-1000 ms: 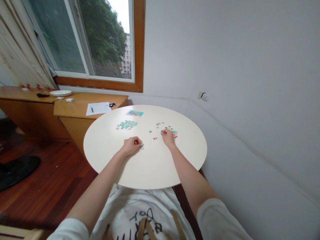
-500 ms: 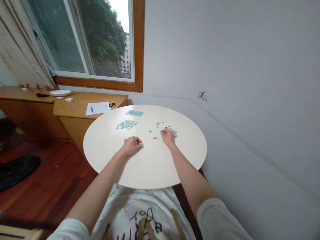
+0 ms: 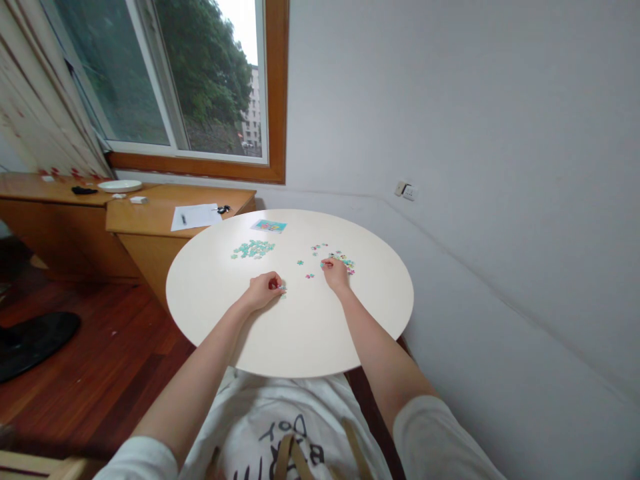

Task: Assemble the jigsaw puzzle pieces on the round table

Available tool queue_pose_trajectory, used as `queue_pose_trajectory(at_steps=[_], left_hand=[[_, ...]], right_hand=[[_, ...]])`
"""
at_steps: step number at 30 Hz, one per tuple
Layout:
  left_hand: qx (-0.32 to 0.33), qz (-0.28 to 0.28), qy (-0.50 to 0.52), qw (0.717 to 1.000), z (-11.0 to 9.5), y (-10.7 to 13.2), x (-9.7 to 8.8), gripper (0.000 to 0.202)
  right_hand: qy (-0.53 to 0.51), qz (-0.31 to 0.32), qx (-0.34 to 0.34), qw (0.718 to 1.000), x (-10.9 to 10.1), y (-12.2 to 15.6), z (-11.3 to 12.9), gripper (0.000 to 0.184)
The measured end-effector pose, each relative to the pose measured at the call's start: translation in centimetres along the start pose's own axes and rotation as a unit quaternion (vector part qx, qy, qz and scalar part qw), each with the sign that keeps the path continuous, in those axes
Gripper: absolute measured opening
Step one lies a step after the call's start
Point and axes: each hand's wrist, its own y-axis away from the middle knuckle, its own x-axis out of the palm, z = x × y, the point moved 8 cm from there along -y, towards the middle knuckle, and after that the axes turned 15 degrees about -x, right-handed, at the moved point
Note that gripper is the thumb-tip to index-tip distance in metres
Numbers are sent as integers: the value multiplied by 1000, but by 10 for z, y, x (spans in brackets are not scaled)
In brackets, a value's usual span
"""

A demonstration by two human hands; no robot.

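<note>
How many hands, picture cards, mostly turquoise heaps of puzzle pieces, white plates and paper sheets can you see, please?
Hands: 2 (left hand, right hand)
Picture card: 1
Mostly turquoise heap: 1
White plate: 1
Paper sheet: 1
Total: 6

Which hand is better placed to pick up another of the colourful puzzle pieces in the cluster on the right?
Probably the right hand: it is right beside the colourful pieces, partly hiding them. The left hand is farther away, with its fingertips at other small pieces.
</note>
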Motion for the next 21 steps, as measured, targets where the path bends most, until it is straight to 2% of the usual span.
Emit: queue_pose_trajectory(at_steps=[9, 13, 21], left_hand=[[11, 1, 108, 994, 6, -6, 2, 22], [26, 10, 160, 987, 2, -6, 1, 21], [14, -1, 249, 968, 5, -10, -3, 28]], right_hand=[[-6, -18, 25, 1000, -2, 2, 1, 22], [-4, -15, 24, 1000, -3, 2, 2, 25], [-12, -17, 10, 1000, -2, 1, 0, 24]])
